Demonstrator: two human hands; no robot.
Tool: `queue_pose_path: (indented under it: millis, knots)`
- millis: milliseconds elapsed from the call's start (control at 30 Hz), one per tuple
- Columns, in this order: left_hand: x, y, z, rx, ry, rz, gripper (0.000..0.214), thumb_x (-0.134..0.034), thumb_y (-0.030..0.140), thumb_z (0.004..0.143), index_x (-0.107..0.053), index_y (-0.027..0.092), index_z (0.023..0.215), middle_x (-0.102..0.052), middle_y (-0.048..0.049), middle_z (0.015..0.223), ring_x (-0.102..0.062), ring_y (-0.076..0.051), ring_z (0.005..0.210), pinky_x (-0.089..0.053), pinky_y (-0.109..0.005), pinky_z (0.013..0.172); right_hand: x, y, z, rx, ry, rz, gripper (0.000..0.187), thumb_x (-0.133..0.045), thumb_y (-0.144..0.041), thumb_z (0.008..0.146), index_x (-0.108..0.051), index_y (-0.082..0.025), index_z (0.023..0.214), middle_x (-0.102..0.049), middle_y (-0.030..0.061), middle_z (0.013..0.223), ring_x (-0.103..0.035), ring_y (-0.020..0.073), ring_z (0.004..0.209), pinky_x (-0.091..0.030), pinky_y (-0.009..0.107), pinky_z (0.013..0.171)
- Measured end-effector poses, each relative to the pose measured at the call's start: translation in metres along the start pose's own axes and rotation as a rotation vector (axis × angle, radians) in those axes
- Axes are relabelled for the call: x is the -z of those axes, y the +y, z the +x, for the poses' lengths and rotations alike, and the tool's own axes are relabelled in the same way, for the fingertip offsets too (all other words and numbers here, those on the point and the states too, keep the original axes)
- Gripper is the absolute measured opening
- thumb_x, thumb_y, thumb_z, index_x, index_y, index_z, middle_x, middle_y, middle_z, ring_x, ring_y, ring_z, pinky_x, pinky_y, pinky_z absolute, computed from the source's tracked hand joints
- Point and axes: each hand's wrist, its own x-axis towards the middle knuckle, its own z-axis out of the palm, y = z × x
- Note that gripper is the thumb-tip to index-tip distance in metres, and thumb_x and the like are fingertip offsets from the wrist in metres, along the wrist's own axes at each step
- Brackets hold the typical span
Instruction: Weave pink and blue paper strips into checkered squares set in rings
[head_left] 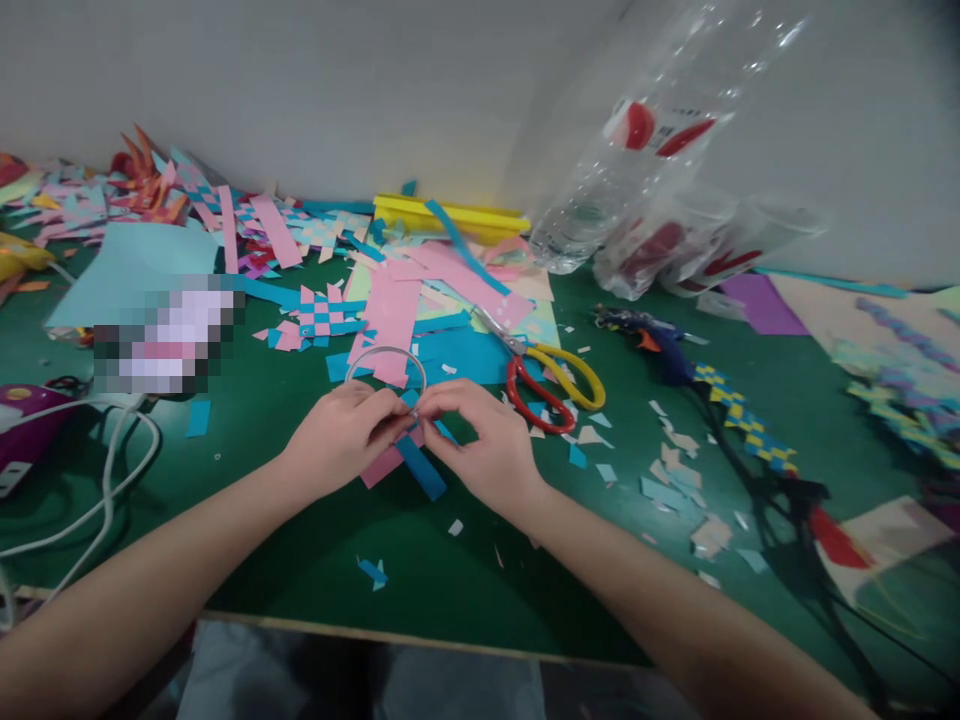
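My left hand (349,430) and my right hand (484,440) meet over the near middle of the table, both closed in a pinch. Between their fingertips is a small piece of blue and pink paper strips; a blue paper strip (421,468) slants down below the fingers. The exact fold at the fingertips is hidden. Behind my left hand stands a thin pale ring (388,350), its lower part covered by the fingers. Scissors (541,385) with one red and one yellow handle lie open just beyond my right hand. Pink and blue paper sheets (390,315) lie behind the hands.
A heap of paper scraps (90,195) runs along the wall at left, near a light blue sheet (142,265). A white cable (112,480) curls at left. A leaning plastic bottle (645,140) and clear cups (757,240) stand back right. Woven paper chains (742,415) lie right.
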Motion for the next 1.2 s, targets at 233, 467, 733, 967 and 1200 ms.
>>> queue_pose_path:
  millis: [233,467,733,967,1200]
  knots:
    - [0.002,0.006,0.004,0.009,0.022,-0.026,0.010,-0.050,0.020,0.090,-0.051,0.018,0.080,-0.062,0.0007,0.069,-0.058,-0.013,0.068,-0.045,-0.024,0.062,-0.001,-0.004,0.000,0.114,0.014,-0.098,0.020,-0.053,-0.004,0.080,-0.056,-0.022,0.087,-0.065,0.0039,0.087,-0.062,0.0155,0.086,-0.054,0.030,0.076]
    - [0.002,0.005,0.003,0.028,0.000,-0.045,0.008,-0.053,0.017,0.087,-0.053,0.018,0.079,-0.063,0.0002,0.073,-0.058,-0.015,0.071,-0.041,-0.028,0.068,0.001,-0.005,0.003,-0.133,-0.012,0.030,0.015,-0.063,-0.008,0.077,-0.057,-0.022,0.078,-0.064,-0.0008,0.080,-0.063,0.0130,0.078,-0.053,0.026,0.070]
    - [0.001,0.006,0.003,0.073,0.061,-0.080,0.010,-0.057,0.017,0.084,-0.056,0.019,0.094,-0.069,0.0014,0.077,-0.064,-0.013,0.072,-0.045,-0.028,0.073,0.002,-0.006,0.001,-0.184,-0.017,0.060,0.014,-0.065,-0.010,0.076,-0.063,-0.024,0.077,-0.070,-0.0027,0.081,-0.066,0.0135,0.079,-0.053,0.028,0.073]
    - [0.014,0.017,0.007,0.211,0.018,-0.195,0.033,-0.054,0.013,0.080,-0.049,0.021,0.112,-0.069,0.0049,0.074,-0.067,-0.013,0.073,-0.049,-0.029,0.079,0.000,-0.005,0.002,0.113,0.071,-0.202,0.020,-0.060,-0.007,0.080,-0.051,-0.023,0.072,-0.070,-0.0037,0.078,-0.062,0.0159,0.089,-0.045,0.036,0.082]
    - [0.018,0.016,0.004,0.364,-0.057,-0.656,0.048,-0.060,0.013,0.079,-0.038,0.022,0.122,-0.063,0.0057,0.068,-0.062,-0.011,0.067,-0.047,-0.021,0.058,0.012,-0.006,0.001,0.653,0.130,-0.527,0.024,-0.052,-0.009,0.086,-0.048,-0.022,0.066,-0.072,0.0003,0.088,-0.062,0.0153,0.095,-0.041,0.035,0.083]
